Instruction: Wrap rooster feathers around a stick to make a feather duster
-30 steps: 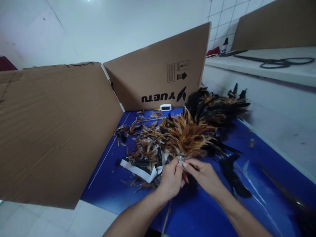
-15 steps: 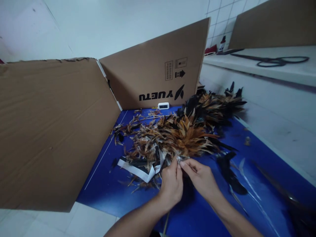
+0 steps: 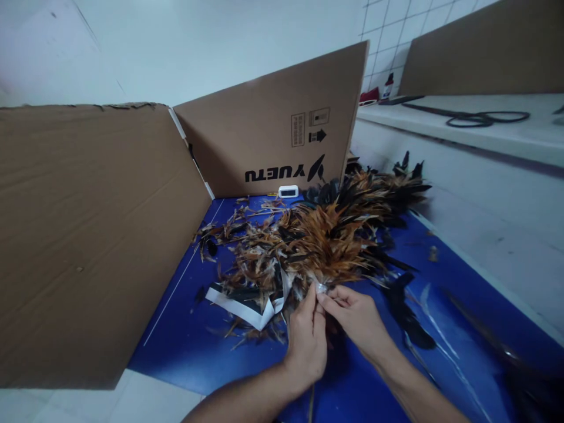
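A brown and black feather bundle [image 3: 335,241] spreads out beyond my hands, its gathered base wrapped in something clear and shiny. My left hand [image 3: 307,335] pinches this base from the left, below the feathers. From the right, my right hand [image 3: 356,317] has thumb and fingers closed on the same base, touching the left fingertips. Beneath my hands a thin stick [image 3: 311,402] points down toward me. Loose feathers [image 3: 251,252] lie heaped to the left, with a folded white-edged strip [image 3: 238,304] among them.
Cardboard panels [image 3: 97,235] stand at the left and back of the blue table [image 3: 176,352]. A small white device [image 3: 288,191] sits by the back panel. Black feathers [image 3: 408,311] lie at right. Large scissors [image 3: 480,117] rest on a white ledge [image 3: 541,141].
The view has shifted slightly. Both hands remain at the bundle's base, where more of the shiny wrap shows, and the brown feathers above it have turned and spread a little differently.
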Motion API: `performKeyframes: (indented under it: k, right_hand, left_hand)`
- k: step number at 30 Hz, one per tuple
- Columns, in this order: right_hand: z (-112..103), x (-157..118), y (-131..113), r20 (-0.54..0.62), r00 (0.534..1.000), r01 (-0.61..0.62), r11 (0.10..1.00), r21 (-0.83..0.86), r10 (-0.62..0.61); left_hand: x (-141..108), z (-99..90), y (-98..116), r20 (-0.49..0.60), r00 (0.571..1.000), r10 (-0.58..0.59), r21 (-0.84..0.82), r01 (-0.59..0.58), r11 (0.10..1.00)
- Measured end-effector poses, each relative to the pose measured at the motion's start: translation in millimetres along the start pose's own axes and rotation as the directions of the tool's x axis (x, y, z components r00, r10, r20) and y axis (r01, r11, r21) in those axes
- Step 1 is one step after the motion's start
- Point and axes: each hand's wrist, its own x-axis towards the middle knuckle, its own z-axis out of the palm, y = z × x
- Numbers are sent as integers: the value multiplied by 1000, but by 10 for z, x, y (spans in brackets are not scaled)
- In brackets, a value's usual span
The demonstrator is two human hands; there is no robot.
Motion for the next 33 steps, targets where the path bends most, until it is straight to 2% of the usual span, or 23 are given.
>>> performKeyframes:
  k: [3,6,7,9,12,16,21,27,30,33]
  right_hand:
    - [-11,-15,-22,9,1000,-13,998,69,12]
    - [-27,-34,-57,88,995,-60,986,157,47]
    - [-35,-37,-70,125,991,-73,981,178,51]
    - [-55,-39,-95,188,981,-88,973,213,48]
    - [-98,-26,-129,272,961,-108,965,238,40]
    - [-154,7,-140,327,945,-75,983,166,17]
    - [-159,38,-88,265,964,-2,1000,3,1]
    - [-97,35,-17,33,999,13,985,-173,-7]
    - [-73,28,2,17,1000,24,987,-159,-21]
    - [-56,21,-4,37,999,1,996,-91,3]
  left_hand:
    - [62,-38,65,66,995,-80,-127,88,988]
    - [136,-101,140,272,949,-162,-299,243,923]
    - [154,-121,154,323,931,-168,-331,278,902]
    - [172,-149,157,353,923,-153,-353,283,892]
    - [166,-157,124,316,944,-92,-314,196,929]
    - [136,-143,101,264,964,-11,-143,51,988]
    - [106,-129,122,171,984,57,133,-80,988]
    - [92,-89,87,76,986,147,403,-165,900]
    - [85,-71,66,62,978,201,474,-206,856]
    - [70,-65,65,53,976,211,465,-211,860]
